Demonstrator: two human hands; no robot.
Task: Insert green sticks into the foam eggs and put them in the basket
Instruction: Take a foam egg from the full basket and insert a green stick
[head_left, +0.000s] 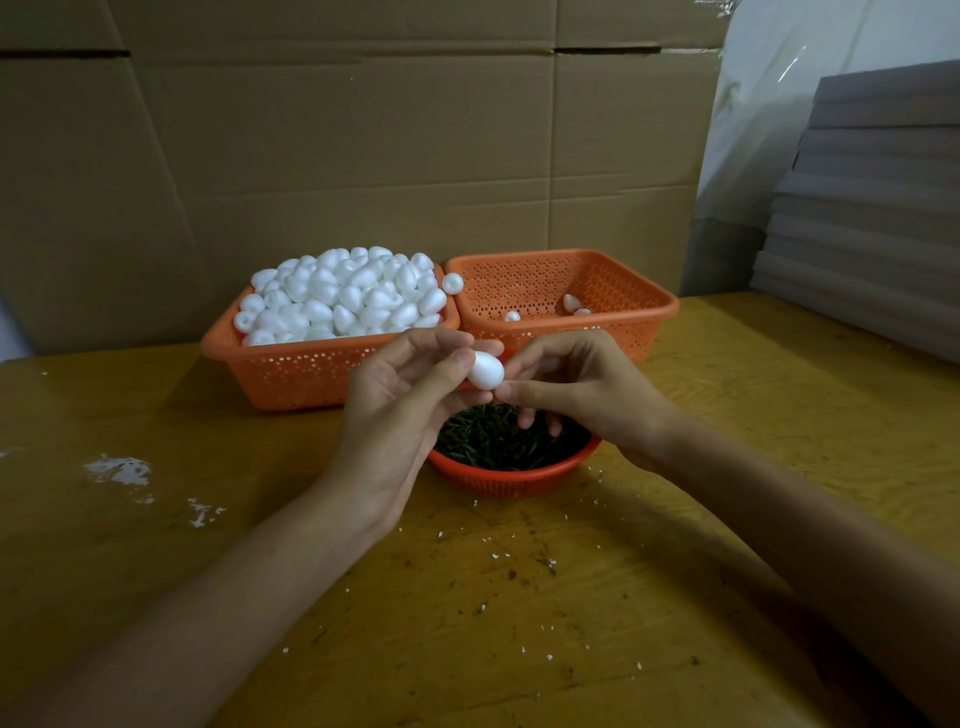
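left grip (400, 400) pinches foam egg (485, 370), long axis pointing toward right grip (582, 387), fingertips (515, 389) bunched against egg's blunt end; whether they pinch green stick, cannot tell.

Can't tell if a stick sits btwn the right hand (582, 389) fingertips where they meet the foam egg (485, 370), it's hidden. That hand + the left hand (400, 395) cover part of the green sticks (483, 441) and the round basket's (509, 480) far rim. The eggs in the right basket (571, 302) are too tiny to see any sticks tbh. Forearms are cut off at the bottom edge.
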